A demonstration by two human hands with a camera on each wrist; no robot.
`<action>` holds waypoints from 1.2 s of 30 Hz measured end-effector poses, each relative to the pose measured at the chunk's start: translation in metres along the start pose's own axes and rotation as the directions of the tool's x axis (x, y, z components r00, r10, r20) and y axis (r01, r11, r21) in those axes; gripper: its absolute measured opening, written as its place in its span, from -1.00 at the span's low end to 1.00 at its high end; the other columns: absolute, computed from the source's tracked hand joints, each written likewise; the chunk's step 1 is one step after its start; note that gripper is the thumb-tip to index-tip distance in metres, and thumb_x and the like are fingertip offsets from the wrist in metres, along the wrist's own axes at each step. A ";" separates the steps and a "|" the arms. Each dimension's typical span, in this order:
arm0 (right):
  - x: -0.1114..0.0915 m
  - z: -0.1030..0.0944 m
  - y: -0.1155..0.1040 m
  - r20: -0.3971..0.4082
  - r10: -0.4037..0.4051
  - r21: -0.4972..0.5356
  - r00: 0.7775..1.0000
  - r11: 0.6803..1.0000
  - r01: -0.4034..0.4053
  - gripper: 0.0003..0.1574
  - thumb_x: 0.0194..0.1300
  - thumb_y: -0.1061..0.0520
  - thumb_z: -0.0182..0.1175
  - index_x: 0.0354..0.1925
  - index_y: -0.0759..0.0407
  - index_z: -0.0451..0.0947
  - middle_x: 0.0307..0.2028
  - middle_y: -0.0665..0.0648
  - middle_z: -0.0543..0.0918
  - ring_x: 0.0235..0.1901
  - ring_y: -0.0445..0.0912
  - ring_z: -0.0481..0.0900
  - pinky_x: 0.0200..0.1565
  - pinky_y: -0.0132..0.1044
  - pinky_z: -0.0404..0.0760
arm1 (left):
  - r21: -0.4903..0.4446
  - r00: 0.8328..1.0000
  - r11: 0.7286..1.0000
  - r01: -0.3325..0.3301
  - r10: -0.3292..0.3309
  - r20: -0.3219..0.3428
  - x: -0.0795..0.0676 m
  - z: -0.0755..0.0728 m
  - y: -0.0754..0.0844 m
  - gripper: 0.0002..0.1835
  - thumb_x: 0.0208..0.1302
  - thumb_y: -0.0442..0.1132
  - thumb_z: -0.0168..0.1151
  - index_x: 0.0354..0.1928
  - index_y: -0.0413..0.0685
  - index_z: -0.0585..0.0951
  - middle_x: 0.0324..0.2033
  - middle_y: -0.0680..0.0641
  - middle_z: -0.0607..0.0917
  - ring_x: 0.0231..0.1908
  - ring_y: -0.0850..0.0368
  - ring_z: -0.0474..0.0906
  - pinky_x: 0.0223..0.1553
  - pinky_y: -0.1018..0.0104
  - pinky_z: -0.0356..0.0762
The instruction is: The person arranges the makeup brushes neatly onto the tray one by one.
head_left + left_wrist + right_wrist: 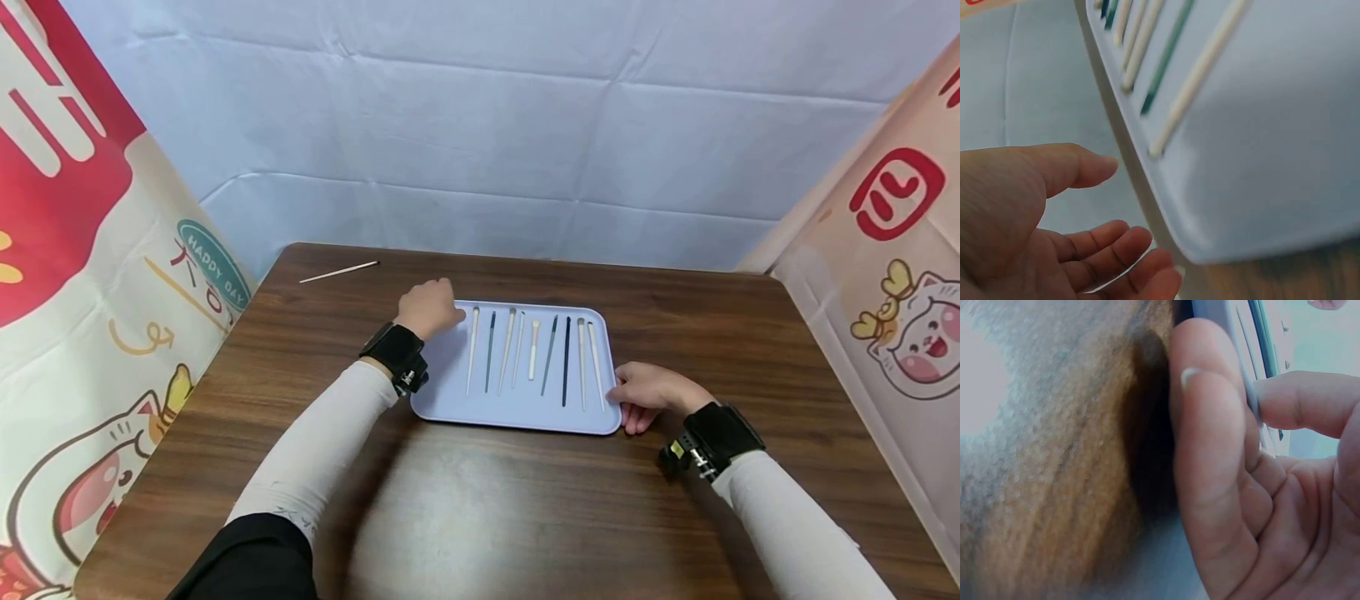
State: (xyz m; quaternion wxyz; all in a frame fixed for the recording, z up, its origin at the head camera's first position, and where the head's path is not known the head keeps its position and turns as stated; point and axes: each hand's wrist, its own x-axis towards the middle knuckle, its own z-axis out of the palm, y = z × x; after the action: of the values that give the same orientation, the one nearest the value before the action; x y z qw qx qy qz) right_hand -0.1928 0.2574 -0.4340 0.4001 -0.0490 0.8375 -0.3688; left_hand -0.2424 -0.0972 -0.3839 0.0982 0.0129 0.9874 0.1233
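A pale lavender tray carries a row of several slim makeup brushes, white, green and black, laid side by side. My right hand pinches the tray's right edge near its front corner. In the right wrist view, the thumb lies on the upper side of the rim and the fingers are below it. At the back left corner is my left hand. The left wrist view shows that hand with thumb and loosely bent fingers spread apart beside the tray rim, nothing between them.
A single thin brush lies on the brown wooden table near the back left edge. Behind the table hangs a pale blue cloth. Printed cartoon cloths flank both sides.
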 end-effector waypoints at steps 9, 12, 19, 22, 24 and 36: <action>-0.002 0.000 0.003 -0.006 0.002 0.005 1.000 1.000 -0.002 -0.88 0.47 0.24 0.02 -0.16 0.33 0.39 -0.59 0.15 0.66 -0.67 -0.15 0.65 -0.55 -0.31 0.66 | 0.037 0.999 0.999 0.008 -0.006 -0.038 0.013 -0.012 -0.047 -0.36 0.38 -0.02 0.23 0.35 -0.29 0.41 0.24 -0.34 0.50 0.27 -0.31 0.39 0.13 -0.20 0.50; -0.002 0.000 0.003 -0.013 0.006 0.001 1.000 1.000 -0.006 -0.88 0.47 0.24 0.02 -0.17 0.32 0.39 -0.59 0.15 0.66 -0.67 -0.16 0.65 -0.55 -0.31 0.66 | 0.036 0.999 0.999 0.001 0.000 -0.037 0.016 -0.015 -0.062 -0.34 0.39 -0.05 0.23 0.38 -0.33 0.36 0.30 -0.38 0.43 0.31 -0.35 0.32 0.18 -0.24 0.44; -0.004 -0.002 0.005 -0.018 0.005 0.018 1.000 1.000 -0.005 -0.90 0.45 0.25 0.01 -0.18 0.32 0.37 -0.60 0.15 0.66 -0.67 -0.16 0.64 -0.56 -0.30 0.66 | 0.015 1.000 1.000 0.010 -0.010 -0.028 0.028 -0.021 -0.091 -0.27 0.40 -0.03 0.21 0.42 -0.37 0.29 0.39 -0.43 0.32 0.38 -0.42 0.21 0.25 -0.34 0.33; -0.005 -0.002 0.004 -0.022 0.004 0.017 1.000 1.000 -0.003 -0.90 0.45 0.25 0.02 -0.18 0.32 0.38 -0.60 0.15 0.65 -0.67 -0.15 0.64 -0.56 -0.30 0.65 | 0.010 1.000 1.000 0.018 -0.018 -0.015 0.033 -0.022 -0.103 -0.24 0.40 -0.02 0.19 0.44 -0.38 0.25 0.39 -0.44 0.30 0.39 -0.44 0.18 0.26 -0.35 0.31; -0.005 -0.001 0.004 -0.025 0.002 0.014 1.000 1.000 -0.002 -0.90 0.46 0.24 0.03 -0.18 0.32 0.39 -0.60 0.15 0.65 -0.67 -0.15 0.64 -0.56 -0.30 0.65 | 0.010 1.000 1.000 0.022 -0.022 -0.007 0.037 -0.023 -0.111 -0.24 0.40 -0.02 0.18 0.45 -0.39 0.23 0.38 -0.46 0.29 0.39 -0.46 0.17 0.25 -0.36 0.31; -0.004 0.004 0.001 -0.040 -0.002 0.001 0.999 1.000 0.002 -0.90 0.44 0.25 0.06 -0.24 0.31 0.41 -0.60 0.16 0.65 -0.68 -0.14 0.64 -0.58 -0.30 0.64 | 0.004 0.999 0.999 0.040 -0.040 -0.036 0.057 -0.020 -0.164 -0.27 0.39 -0.04 0.19 0.40 -0.42 0.27 0.31 -0.51 0.31 0.29 -0.52 0.21 0.21 -0.46 0.25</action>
State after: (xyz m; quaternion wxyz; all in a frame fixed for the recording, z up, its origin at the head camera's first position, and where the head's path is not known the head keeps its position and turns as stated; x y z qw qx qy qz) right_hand -0.1873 0.2571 -0.4341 0.3829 -0.0422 0.8450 -0.3708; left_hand -0.3029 -0.2580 -0.4162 0.0829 -0.0088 0.9894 0.1191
